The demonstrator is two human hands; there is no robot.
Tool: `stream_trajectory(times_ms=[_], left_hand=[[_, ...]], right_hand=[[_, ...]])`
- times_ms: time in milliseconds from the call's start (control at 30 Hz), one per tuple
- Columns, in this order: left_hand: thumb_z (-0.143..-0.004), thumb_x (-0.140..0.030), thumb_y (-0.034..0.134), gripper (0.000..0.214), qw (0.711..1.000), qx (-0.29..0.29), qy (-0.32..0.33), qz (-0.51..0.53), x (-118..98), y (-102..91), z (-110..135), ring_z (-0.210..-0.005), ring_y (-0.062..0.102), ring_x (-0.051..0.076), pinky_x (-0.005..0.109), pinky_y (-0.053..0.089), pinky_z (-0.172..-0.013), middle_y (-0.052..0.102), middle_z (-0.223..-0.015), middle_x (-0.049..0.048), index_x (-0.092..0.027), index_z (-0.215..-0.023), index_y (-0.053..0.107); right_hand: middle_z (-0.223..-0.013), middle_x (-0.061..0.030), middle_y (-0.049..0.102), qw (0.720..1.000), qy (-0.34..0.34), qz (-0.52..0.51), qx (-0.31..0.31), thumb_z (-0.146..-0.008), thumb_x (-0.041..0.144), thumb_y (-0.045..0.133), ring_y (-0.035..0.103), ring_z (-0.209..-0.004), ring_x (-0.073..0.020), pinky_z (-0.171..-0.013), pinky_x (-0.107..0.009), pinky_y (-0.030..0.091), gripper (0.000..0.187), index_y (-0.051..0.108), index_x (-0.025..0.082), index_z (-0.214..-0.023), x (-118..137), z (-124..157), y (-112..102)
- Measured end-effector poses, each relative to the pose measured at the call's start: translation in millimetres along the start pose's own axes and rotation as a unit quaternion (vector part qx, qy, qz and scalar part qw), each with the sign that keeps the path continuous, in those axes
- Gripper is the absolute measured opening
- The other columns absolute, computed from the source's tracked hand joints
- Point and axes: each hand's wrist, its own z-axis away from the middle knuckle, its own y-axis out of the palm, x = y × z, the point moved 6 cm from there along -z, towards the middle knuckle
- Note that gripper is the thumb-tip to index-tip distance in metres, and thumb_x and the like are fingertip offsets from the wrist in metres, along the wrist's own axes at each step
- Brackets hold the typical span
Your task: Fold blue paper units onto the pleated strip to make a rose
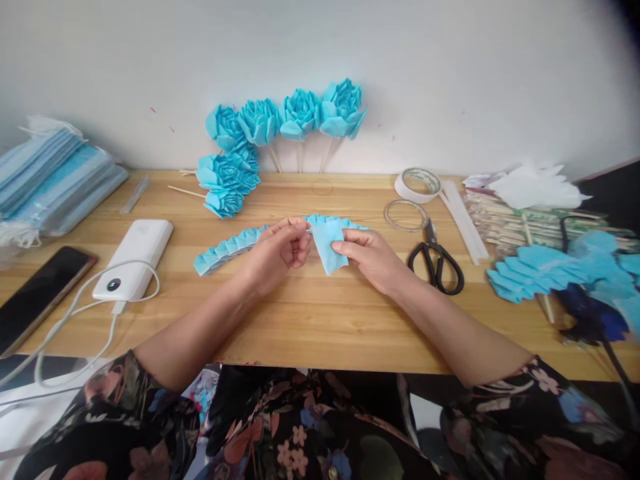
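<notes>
Between the thumb and fingers of my right hand (373,259) is a light blue fabric petal (327,243), its pointed end hanging down. My left hand (283,252) is closed in a pinch at the petal's upper left corner; a small pale tip shows at the fingertips, too small to name. Behind both hands, a row of folded blue petals (227,251) runs along the table, partly hidden by my left hand and the held petal. Black-handled scissors (436,257) lie just right of my right hand.
Finished blue fabric flowers (300,115) on sticks lean on the wall; others lie on the wooden table (320,327). At left are stacked face masks (57,177), a phone (45,293) and a cabled power bank (133,260). A tape roll (417,185) and wrapped sticks (550,217) are at right.
</notes>
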Motion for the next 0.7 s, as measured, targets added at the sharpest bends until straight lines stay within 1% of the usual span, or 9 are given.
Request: stream_trajectory(times_ms=[100,233,300,367,433,467,567,633,700], left_hand=[[-0.080,-0.044,0.069,0.029,1.000,-0.003,0.012,-0.018,1,-0.6,0,-0.050,0.046,0.009,0.022,0.033,-0.044,0.052,-0.063,-0.0039,-0.020,-0.091,0.057],[-0.078,-0.052,0.073,0.039,0.993,0.032,0.038,-0.109,6,6.7,1,-0.054,0.048,0.008,0.022,0.038,-0.049,0.054,-0.067,-0.0035,-0.019,-0.090,0.056],[-0.074,-0.051,0.078,0.041,0.984,0.042,0.052,-0.168,7,10.0,2,-0.053,0.046,0.008,0.022,0.036,-0.049,0.053,-0.066,-0.0042,-0.018,-0.086,0.057],[-0.072,-0.046,0.080,0.037,0.977,0.038,0.062,-0.199,7,10.2,2,-0.051,0.042,0.007,0.022,0.033,-0.049,0.050,-0.061,-0.0055,-0.018,-0.079,0.057],[-0.075,-0.041,0.078,0.032,0.979,0.025,0.066,-0.189,7,7.3,2,-0.049,0.040,0.006,0.022,0.031,-0.049,0.048,-0.057,-0.0062,-0.017,-0.075,0.056],[-0.076,-0.039,0.076,0.029,0.982,0.018,0.066,-0.175,7,5.1,2,-0.049,0.040,0.006,0.022,0.031,-0.048,0.048,-0.057,-0.0062,-0.017,-0.075,0.057],[-0.077,-0.036,0.074,0.024,0.991,0.004,0.057,-0.124,9,-0.8,0,-0.048,0.042,0.006,0.022,0.033,-0.048,0.052,-0.058,-0.0056,-0.017,-0.080,0.060],[-0.076,-0.035,0.074,0.023,0.994,-0.002,0.053,-0.098,11,-3.1,-2,-0.048,0.043,0.006,0.022,0.034,-0.048,0.053,-0.058,-0.0053,-0.017,-0.080,0.060],[-0.076,-0.034,0.074,0.023,0.995,-0.004,0.050,-0.082,12,-3.4,-3,-0.048,0.044,0.006,0.021,0.034,-0.048,0.053,-0.059,-0.0050,-0.017,-0.081,0.060]], right_hand=[[-0.068,0.0012,0.057,1.000,-0.016,-0.020,-0.011,-0.076,0.039,0.071,0.049,-0.067,-0.0134,-0.066,-0.030,0.041,0.020,0.067,0.020,-0.070,2,-1,-4],[-0.070,0.0007,0.057,0.999,-0.037,-0.015,-0.005,-0.081,0.040,0.069,0.050,-0.069,-0.0136,-0.066,-0.030,0.041,0.023,0.066,0.020,-0.069,2,-1,-4],[-0.069,0.0014,0.056,0.999,-0.038,-0.008,-0.002,-0.081,0.040,0.069,0.050,-0.069,-0.0131,-0.068,-0.030,0.042,0.024,0.065,0.020,-0.069,2,-1,-2],[-0.071,0.0017,0.057,0.999,-0.037,-0.005,0.005,-0.080,0.039,0.071,0.051,-0.070,-0.0130,-0.069,-0.030,0.044,0.022,0.066,0.020,-0.071,2,0,1],[-0.075,0.0013,0.060,0.999,-0.038,-0.015,0.015,-0.080,0.038,0.072,0.054,-0.073,-0.0138,-0.071,-0.030,0.046,0.017,0.070,0.021,-0.083,2,0,2],[-0.078,0.0009,0.062,0.999,-0.038,-0.026,0.018,-0.081,0.037,0.072,0.056,-0.076,-0.0143,-0.072,-0.030,0.047,0.019,0.071,0.022,-0.092,3,0,3],[-0.090,-0.0016,0.068,0.997,-0.032,-0.059,0.022,-0.082,0.036,0.071,0.062,-0.086,-0.0162,-0.072,-0.030,0.049,0.036,0.067,0.024,-0.115,3,-1,2],[-0.097,-0.0036,0.070,0.997,-0.025,-0.068,0.020,-0.080,0.037,0.073,0.064,-0.090,-0.0172,-0.072,-0.029,0.050,0.044,0.063,0.024,-0.121,2,-2,1],[-0.098,-0.0038,0.070,0.998,-0.022,-0.063,0.013,-0.078,0.037,0.075,0.064,-0.090,-0.0172,-0.072,-0.029,0.051,0.046,0.062,0.023,-0.119,2,-2,1]])
